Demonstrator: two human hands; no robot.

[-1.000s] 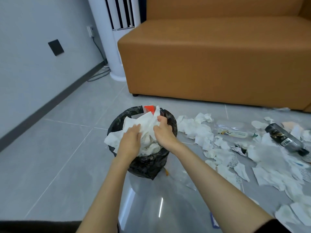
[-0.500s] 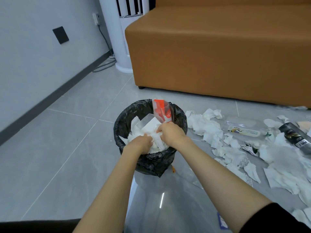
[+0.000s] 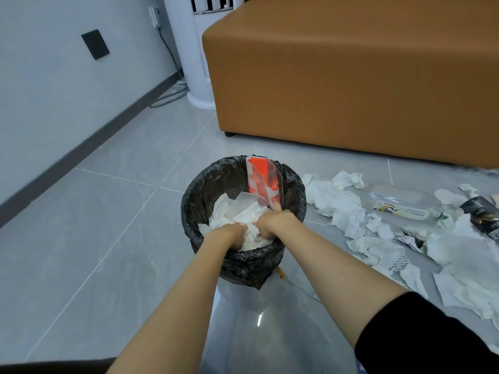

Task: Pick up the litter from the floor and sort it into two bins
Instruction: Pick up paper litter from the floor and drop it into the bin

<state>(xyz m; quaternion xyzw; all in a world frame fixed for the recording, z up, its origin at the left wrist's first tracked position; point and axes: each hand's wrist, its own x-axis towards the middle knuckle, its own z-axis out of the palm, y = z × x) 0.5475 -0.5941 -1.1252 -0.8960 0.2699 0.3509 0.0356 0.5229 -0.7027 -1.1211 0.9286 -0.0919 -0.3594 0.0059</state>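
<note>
A small bin lined with a black bag (image 3: pixel 205 184) stands on the floor in front of me. It holds crumpled white tissues (image 3: pixel 237 211) and a red and clear plastic wrapper (image 3: pixel 260 182) standing upright against its far side. My left hand (image 3: pixel 229 236) and my right hand (image 3: pixel 272 222) are both down inside the bin, fingers curled into the tissue pile and pressing on it. More white tissue litter (image 3: pixel 337 201) lies spread over the floor to the right, with a clear plastic bottle (image 3: pixel 399 203) and a dark can (image 3: pixel 483 214) among it.
An orange-brown sofa (image 3: pixel 351 76) stands behind the bin. A white tower appliance (image 3: pixel 194 63) with its cable stands in the corner by the grey wall. Below my arms lies a clear plastic sheet or bag (image 3: pixel 256 333). Bare grey tiles (image 3: pixel 94 238) stretch to the left.
Both hands have gone from holding a tissue bundle over the rim to pushing it deep into the bin. The red wrapper now stands upright. The view has moved closer.
</note>
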